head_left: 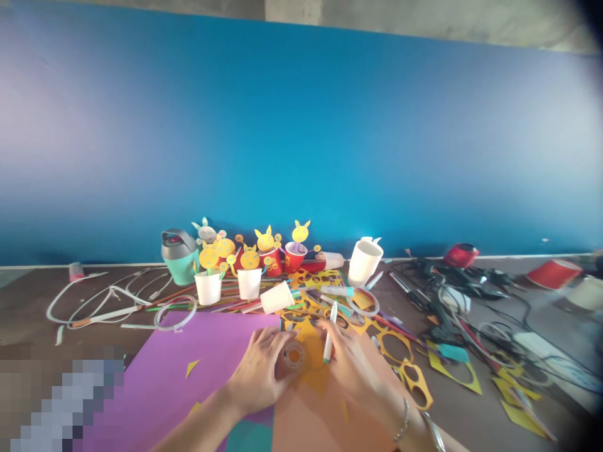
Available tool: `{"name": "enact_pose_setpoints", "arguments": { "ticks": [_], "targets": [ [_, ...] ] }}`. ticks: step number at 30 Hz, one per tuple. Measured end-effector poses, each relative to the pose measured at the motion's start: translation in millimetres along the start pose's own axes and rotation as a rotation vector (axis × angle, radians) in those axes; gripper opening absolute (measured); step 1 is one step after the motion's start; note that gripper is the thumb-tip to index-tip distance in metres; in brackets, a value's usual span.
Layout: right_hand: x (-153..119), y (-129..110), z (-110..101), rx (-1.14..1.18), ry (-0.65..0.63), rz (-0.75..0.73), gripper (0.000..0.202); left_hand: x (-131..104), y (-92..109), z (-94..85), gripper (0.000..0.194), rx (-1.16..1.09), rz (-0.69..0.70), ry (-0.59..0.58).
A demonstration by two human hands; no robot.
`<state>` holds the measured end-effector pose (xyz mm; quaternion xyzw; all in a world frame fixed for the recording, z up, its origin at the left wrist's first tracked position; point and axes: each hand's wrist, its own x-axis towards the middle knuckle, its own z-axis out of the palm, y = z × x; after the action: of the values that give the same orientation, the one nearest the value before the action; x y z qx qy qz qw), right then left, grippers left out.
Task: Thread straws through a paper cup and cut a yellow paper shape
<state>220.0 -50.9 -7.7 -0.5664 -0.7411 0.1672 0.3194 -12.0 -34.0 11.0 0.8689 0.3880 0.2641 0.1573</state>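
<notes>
Marker, white with a green lower end, leaned in the right hand, pinched between thumb and bent fingers. The left hand was half curled, holding a clear tape roll between thumb and fingers above yellow paper. A purple sheet lay left of an orange sheet beneath the hands.

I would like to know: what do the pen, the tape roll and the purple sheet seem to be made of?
Pen: likely smooth, hard plastic; its white barrel looks straight and even.
Tape roll: probably plastic, as it looks pale and partly see-through.
Purple sheet: matte paper or thin card, flat and evenly coloured; I cannot tell which.
</notes>
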Motion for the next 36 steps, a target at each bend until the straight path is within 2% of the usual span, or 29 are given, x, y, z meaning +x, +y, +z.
{"name": "enact_pose_setpoints", "arguments": {
  "ticks": [10, 16, 20, 24, 36],
  "targets": [
    [-2, 4, 4, -0.061, -0.003, -0.067, 0.062, 1, 2, -1.8, 0.051, -0.020, 0.013, -0.048],
    [-2, 6, 4, -0.074, -0.013, -0.067, 0.065, 0, 0, -0.3, 0.063, -0.027, 0.014, -0.040],
    [-2, 8, 5, -0.078, -0.004, -0.086, 0.071, 0, 1, -0.8, 0.053, -0.036, 0.022, -0.032],
    [-2, 8, 5, -0.071, 0.010, -0.106, 0.075, 0, 2, -0.6, 0.052, -0.040, 0.041, -0.013],
    [-3, 10, 4, -0.048, -0.020, -0.097, 0.061, 2, 4, -2.6, 0.045, -0.035, 0.026, -0.021]
  ]
}}
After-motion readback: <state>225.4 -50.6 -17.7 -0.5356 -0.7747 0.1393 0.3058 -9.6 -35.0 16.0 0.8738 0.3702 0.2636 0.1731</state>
